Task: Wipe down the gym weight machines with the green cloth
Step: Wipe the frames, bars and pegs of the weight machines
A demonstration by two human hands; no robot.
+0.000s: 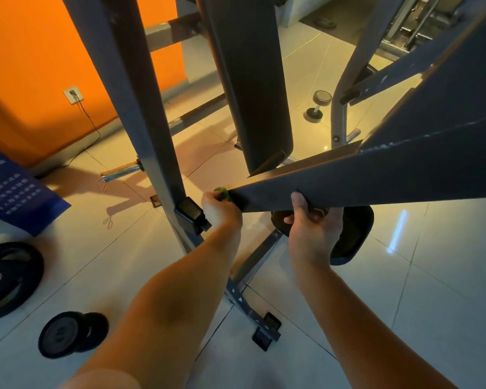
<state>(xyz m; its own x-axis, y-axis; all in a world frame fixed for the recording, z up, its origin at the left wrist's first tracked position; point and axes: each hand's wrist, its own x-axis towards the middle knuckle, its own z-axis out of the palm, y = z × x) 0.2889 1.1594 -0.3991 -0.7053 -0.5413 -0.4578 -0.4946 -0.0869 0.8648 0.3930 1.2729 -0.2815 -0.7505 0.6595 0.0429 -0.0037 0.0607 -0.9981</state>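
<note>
Green cloth (pixel 221 193): bunched at the tip of the grey beam (pixel 348 183).
Left hand (pixel 220 213): fingers curled round the cloth.
Right hand (pixel 312 223): fingers curled round the beam's lower edge.

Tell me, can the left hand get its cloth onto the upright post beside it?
Probably yes. The left hand grips the cloth at the beam's end, and the post stands just left of it with only open air between.

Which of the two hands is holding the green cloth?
The left hand, which grips the green cloth at the end of the grey bar; the right hand holds only the bar's edge.
</note>
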